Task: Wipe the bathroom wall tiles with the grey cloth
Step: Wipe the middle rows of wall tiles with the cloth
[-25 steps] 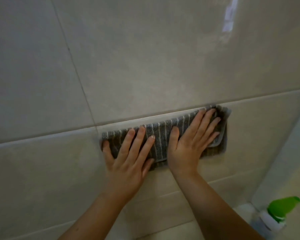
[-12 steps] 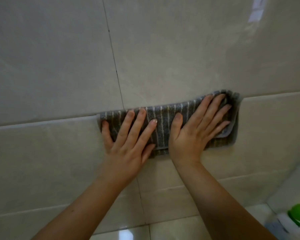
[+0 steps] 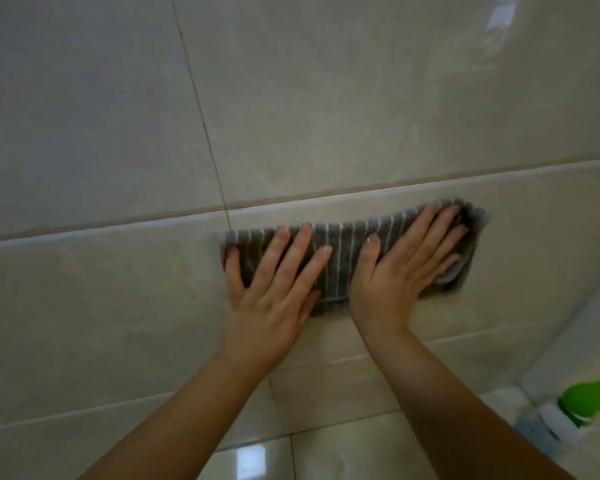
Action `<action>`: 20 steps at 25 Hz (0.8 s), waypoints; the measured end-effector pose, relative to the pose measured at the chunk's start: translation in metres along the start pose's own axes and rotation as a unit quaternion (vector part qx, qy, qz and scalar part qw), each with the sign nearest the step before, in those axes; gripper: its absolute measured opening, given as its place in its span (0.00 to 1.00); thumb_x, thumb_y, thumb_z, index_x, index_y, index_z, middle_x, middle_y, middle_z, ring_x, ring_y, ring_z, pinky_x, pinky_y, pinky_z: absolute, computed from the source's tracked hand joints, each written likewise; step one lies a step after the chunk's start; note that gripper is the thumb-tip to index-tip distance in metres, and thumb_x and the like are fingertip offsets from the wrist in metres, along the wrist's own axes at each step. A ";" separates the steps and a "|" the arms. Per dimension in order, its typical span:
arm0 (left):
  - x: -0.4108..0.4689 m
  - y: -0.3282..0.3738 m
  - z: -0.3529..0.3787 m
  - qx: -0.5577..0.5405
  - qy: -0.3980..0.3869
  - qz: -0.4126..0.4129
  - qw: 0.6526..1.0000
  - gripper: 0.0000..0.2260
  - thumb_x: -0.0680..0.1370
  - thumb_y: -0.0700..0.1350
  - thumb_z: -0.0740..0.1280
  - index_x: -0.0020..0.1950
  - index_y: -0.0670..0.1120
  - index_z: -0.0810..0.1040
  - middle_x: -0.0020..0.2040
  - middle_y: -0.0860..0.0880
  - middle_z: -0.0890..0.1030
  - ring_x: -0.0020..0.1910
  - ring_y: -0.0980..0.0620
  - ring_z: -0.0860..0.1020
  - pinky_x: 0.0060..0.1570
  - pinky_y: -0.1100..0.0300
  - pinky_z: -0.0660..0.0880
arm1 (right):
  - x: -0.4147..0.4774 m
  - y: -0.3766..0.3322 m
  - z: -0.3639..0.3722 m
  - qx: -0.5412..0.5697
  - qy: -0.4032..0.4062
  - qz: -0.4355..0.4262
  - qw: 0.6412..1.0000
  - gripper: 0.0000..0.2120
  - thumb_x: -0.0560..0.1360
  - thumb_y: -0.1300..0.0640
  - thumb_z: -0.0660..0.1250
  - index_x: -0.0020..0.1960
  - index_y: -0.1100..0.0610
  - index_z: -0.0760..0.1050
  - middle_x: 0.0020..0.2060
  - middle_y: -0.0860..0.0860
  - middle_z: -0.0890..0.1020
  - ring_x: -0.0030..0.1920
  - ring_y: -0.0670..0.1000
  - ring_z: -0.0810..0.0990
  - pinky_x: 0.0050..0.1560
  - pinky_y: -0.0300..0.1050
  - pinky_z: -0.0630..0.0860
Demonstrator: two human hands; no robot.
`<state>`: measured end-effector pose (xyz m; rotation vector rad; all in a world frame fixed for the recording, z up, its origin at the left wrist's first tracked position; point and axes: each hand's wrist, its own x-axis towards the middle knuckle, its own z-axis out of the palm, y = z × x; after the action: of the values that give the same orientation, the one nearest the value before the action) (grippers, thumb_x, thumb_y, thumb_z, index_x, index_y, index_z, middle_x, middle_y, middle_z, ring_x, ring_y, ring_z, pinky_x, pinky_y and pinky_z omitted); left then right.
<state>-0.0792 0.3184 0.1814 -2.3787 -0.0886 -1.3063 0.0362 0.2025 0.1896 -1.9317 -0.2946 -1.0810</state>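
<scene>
I count two hands on the wall and one cloth under them. My left hand [image 3: 271, 299] lies flat with its fingers spread wide over the left half of the grey cloth [image 3: 343, 251], the little finger at the cloth's left end. My right hand [image 3: 395, 282] is flat too, with straight fingers held closer together. It presses the right half, and its thumb points up near the middle of the cloth. Neither hand curls round the cloth. Both only press it against the wall, and the heels of both palms hang past its lower edge onto bare tile.

The cloth is one long folded strip, grey with thin pale stripes. It sits on the wall tiles [image 3: 326, 116] just under the long horizontal joint [image 3: 118, 226]. Its upper edge runs almost along that joint. Its left end starts just right of where the single vertical joint [image 3: 201, 116] comes down to meet the horizontal one. At the right end a corner is turned over and shows a paler side.

Above the horizontal joint I see two large tiles, one on each side of the vertical joint, both bare. The tile row I am on runs bare to the left of the cloth. To the right it meets a side wall [image 3: 586, 323] near the cloth's end. Below my wrists are a narrower row and then the glossy floor [image 3: 343, 452]. One bottle with a green top [image 3: 589, 407] stands low near that right corner, well apart from the cloth and blurred.
</scene>
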 end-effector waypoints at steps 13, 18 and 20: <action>-0.101 0.061 0.052 -0.005 -0.141 0.106 0.984 0.37 0.74 0.45 0.61 0.81 0.50 0.51 0.82 0.48 0.44 0.81 0.49 0.45 0.73 0.38 0.43 | -0.099 0.119 -0.004 -0.062 -0.125 0.005 0.990 0.32 0.82 0.43 0.47 0.78 0.61 0.44 0.77 0.62 0.49 0.77 0.64 0.48 0.72 0.67 0.54; -0.012 0.103 0.041 -0.061 -0.066 0.019 0.996 0.29 0.79 0.47 0.60 0.80 0.48 0.57 0.81 0.47 0.50 0.81 0.48 0.46 0.74 0.37 0.38 | -0.010 0.101 -0.008 0.011 -0.034 0.106 0.994 0.33 0.80 0.48 0.49 0.78 0.66 0.47 0.78 0.63 0.49 0.78 0.63 0.46 0.75 0.66 0.47; 0.002 0.113 0.042 -0.076 -0.054 -0.006 0.996 0.29 0.80 0.47 0.60 0.80 0.48 0.57 0.82 0.46 0.49 0.81 0.47 0.47 0.73 0.34 0.38 | 0.016 0.101 -0.011 0.032 -0.011 0.073 0.997 0.33 0.79 0.48 0.49 0.78 0.64 0.47 0.78 0.63 0.50 0.78 0.63 0.45 0.75 0.65 0.43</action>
<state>-0.0159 0.2316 0.1261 -2.5817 -0.0365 -1.2295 0.0971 0.1312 0.1464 -1.8775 -0.1952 -0.9446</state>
